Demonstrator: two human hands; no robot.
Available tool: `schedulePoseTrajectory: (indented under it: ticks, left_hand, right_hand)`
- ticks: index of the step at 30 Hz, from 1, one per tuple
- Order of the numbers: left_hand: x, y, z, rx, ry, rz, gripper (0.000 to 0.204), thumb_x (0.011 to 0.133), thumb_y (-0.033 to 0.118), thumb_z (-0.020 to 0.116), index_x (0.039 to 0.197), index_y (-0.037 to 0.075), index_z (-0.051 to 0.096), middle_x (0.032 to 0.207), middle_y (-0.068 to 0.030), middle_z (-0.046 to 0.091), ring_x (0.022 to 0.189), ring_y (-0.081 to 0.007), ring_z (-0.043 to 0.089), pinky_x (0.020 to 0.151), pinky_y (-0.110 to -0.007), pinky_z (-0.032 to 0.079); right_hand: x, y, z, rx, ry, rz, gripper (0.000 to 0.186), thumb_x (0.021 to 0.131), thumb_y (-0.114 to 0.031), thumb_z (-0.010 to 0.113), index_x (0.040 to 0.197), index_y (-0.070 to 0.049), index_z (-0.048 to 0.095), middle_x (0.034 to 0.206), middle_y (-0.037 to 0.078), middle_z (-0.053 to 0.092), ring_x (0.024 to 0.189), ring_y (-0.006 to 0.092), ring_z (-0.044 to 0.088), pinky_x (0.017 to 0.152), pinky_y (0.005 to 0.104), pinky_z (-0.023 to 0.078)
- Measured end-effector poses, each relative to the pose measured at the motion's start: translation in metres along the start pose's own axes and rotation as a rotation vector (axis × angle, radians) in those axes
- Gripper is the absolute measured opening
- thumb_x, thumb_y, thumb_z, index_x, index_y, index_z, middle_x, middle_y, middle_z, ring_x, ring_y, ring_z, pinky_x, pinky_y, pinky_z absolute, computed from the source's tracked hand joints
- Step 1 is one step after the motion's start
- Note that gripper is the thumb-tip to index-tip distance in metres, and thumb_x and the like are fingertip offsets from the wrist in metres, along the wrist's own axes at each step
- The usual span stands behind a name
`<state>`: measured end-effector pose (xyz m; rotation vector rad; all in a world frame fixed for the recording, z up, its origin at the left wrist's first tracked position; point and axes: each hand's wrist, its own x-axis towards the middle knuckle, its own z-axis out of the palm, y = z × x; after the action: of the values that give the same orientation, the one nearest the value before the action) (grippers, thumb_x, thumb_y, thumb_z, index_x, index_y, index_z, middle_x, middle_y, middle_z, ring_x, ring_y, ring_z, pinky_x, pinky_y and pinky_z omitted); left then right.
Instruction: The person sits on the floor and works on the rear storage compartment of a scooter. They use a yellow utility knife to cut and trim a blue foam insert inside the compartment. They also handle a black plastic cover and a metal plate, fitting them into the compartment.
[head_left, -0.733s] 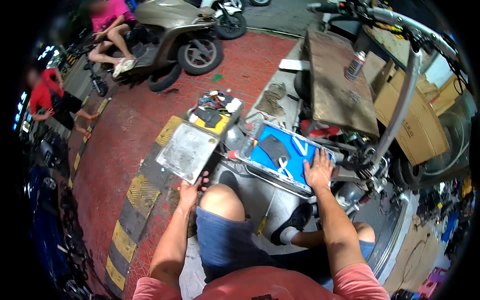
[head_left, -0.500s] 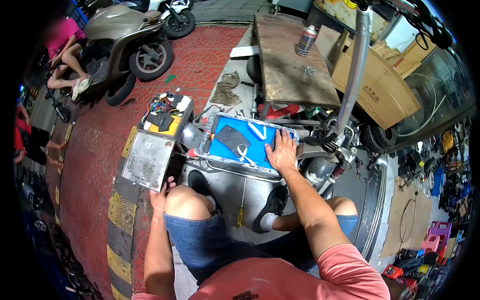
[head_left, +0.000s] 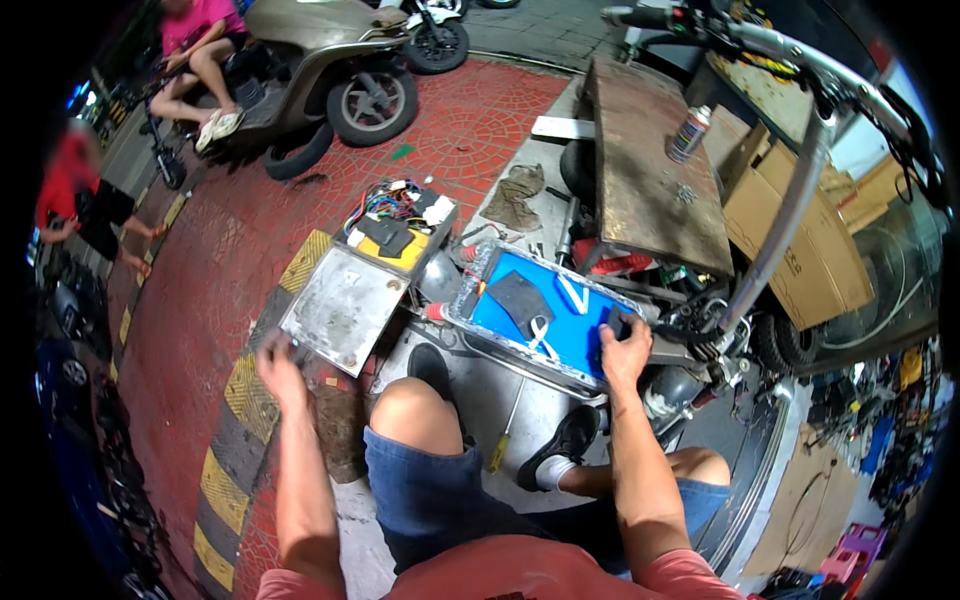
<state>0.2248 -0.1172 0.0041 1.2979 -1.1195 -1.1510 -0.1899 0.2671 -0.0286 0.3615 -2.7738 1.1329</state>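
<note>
My right hand (head_left: 627, 352) is above the right end of a shallow tray-like frame (head_left: 540, 368) lined in bright blue, its thumb and fingers closed round a small dark piece (head_left: 621, 323). A dark grey sheet (head_left: 518, 302) and white strips (head_left: 573, 293) lie on the blue lining. Beside the near left edge of a scuffed metal plate (head_left: 343, 308) is my left hand (head_left: 280, 368), fingers curled together; what they hold, if anything, is too small to make out. The plate rests on a box, next to a bundle of coloured wires (head_left: 395, 207) and a yellow block (head_left: 405, 257).
A yellow-handled screwdriver (head_left: 498, 455) lies between my feet. Beyond the frame stands a worn wooden bench (head_left: 640, 170) with a spray can (head_left: 690, 134). A metal handlebar post (head_left: 790, 220) rises at right, before a cardboard box (head_left: 790, 240). A person sits on a scooter (head_left: 300, 55); another walks at far left.
My left hand has come off the plate's near corner and moved left. My right hand has lifted from lying flat on the blue lining and now grips a dark piece. The view has shifted left.
</note>
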Motion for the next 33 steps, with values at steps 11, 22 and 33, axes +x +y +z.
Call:
schedulePoseTrajectory:
  ticks: [11,22,33]
  left_hand:
    - [0.11,0.062,0.208,0.991,-0.623,0.638,0.064,0.105,0.041,0.06,0.157,0.004,0.05,0.166,-0.0207,0.046,0.153,-0.0409,0.042,0.126,-0.052,0.034]
    - [0.106,0.028,0.226,1.105,-0.697,0.671,0.063,0.108,0.049,0.048,0.158,0.01,0.053,0.173,-0.0102,0.038,0.157,-0.0327,0.039,0.126,-0.056,0.032]
    - [0.102,0.033,0.227,0.933,-0.618,0.712,0.057,0.101,0.033,0.058,0.154,0.011,0.056,0.167,-0.0086,0.048,0.146,-0.0354,0.053,0.121,-0.047,0.041]
  right_hand:
    - [0.041,-0.168,0.027,0.279,-0.095,-0.471,0.052,0.079,-0.016,0.084,0.128,-0.005,0.07,0.149,0.022,0.059,0.138,0.0405,0.054,0.118,0.0491,0.043]
    - [0.086,-0.349,0.194,0.324,-0.453,-1.113,0.06,0.081,-0.022,0.082,0.136,-0.005,0.066,0.153,0.02,0.054,0.146,0.0412,0.047,0.122,0.0516,0.042]
    - [0.083,-0.329,0.27,0.105,-0.79,-1.217,0.054,0.102,-0.032,0.064,0.149,-0.006,0.062,0.168,0.016,0.044,0.162,0.0334,0.03,0.132,0.0506,0.025]
